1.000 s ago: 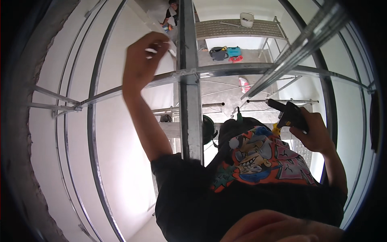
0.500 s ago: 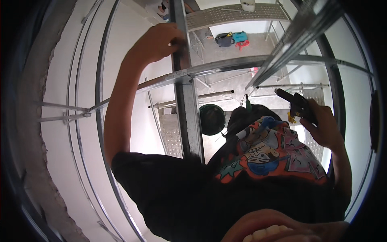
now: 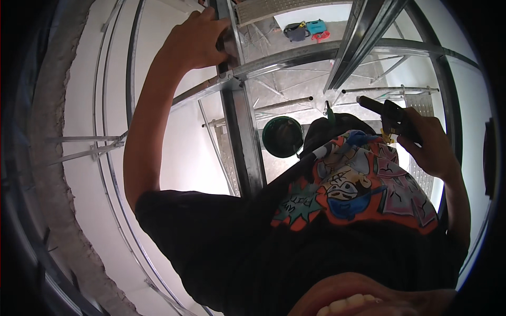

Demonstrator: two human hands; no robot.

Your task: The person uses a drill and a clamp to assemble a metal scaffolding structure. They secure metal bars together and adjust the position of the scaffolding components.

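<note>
My left hand [image 3: 196, 41] reaches up at the far left, its fingers closed round a long grey metal channel [image 3: 246, 142]. That channel crosses a second metal channel [image 3: 295, 57] just nearer than the hand. In my right hand [image 3: 431, 141], off to the right of my chest, is a black pistol-shaped tool [image 3: 391, 117] with a round barrel pointing left and away. Its finer details are too dark to make out.
Steel studs [image 3: 363, 42] rise at the right. Below lie a dark green bucket [image 3: 283, 136], scaffold tubes [image 3: 284, 104] and a perforated platform [image 3: 295, 11]. Bags [image 3: 316, 26] rest on the floor. A rough-edged wall strip [image 3: 52, 105] runs along the left.
The view has shifted, so the frame and floor sit higher in it. My left hand's fingers have settled round the metal channel. The tool remains in my right hand.
</note>
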